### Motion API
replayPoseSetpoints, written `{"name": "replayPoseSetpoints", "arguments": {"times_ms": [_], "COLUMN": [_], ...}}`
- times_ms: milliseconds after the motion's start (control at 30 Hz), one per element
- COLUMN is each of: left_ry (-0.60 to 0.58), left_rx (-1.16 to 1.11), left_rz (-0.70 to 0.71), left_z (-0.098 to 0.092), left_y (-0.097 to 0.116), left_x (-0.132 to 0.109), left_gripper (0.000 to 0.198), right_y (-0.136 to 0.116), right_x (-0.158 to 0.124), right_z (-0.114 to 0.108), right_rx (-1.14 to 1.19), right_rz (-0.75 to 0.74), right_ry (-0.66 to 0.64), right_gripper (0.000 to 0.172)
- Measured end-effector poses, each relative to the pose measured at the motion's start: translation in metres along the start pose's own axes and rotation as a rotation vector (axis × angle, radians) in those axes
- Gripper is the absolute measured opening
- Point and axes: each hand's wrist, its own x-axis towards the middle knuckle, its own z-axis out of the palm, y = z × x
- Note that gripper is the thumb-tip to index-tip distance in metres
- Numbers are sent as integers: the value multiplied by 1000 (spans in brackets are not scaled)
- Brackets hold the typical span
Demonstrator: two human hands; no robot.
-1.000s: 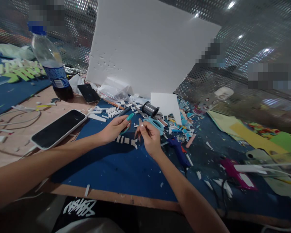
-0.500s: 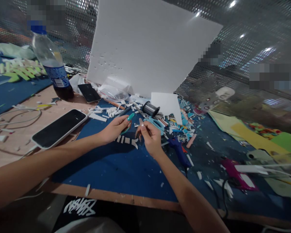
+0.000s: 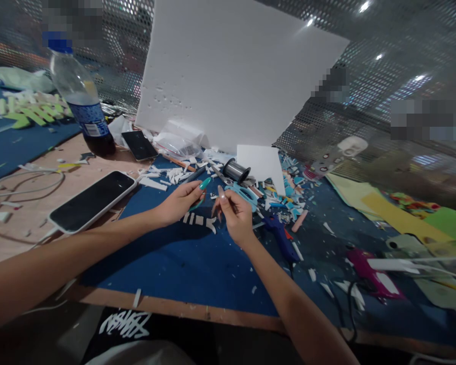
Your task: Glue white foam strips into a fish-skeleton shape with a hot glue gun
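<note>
My left hand (image 3: 179, 204) is held above the blue mat (image 3: 182, 268), its thumb and fingers pinched together, with long teal nails showing. Facing it a short gap away, my right hand (image 3: 235, 215) is also closed in a pinch. Anything between the fingertips of either hand is too small to make out. A row of small white cut pieces (image 3: 199, 220) lies on the mat just below the hands. Behind my right hand are light blue scissors (image 3: 247, 195) and a spool of dark thread or line (image 3: 235, 171).
At left stand a soda bottle (image 3: 93, 121) and a white-cased phone (image 3: 93, 202); a second phone (image 3: 139, 145) lies behind. Scraps surround a white board piece (image 3: 260, 162). To the right are a blue glue gun (image 3: 281, 238), a magenta one (image 3: 376, 274) and coloured sheets (image 3: 391, 210).
</note>
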Motion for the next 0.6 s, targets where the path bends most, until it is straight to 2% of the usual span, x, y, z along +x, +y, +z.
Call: {"name": "replayPoseSetpoints", "arguments": {"times_ms": [333,600], "left_ry": [-8,38], "left_rx": [18,110], "left_rz": [6,58], "left_z": [-1,-1], "left_y": [-3,-1], "left_x": [-1,-2], "left_gripper": [35,29], "right_y": [1,-4], "right_x": [1,2], "right_z": [0,0], "right_rx": [-45,-123], "right_rz": [-17,-53], "right_ry": [-15,-22], "right_gripper": [35,37]}}
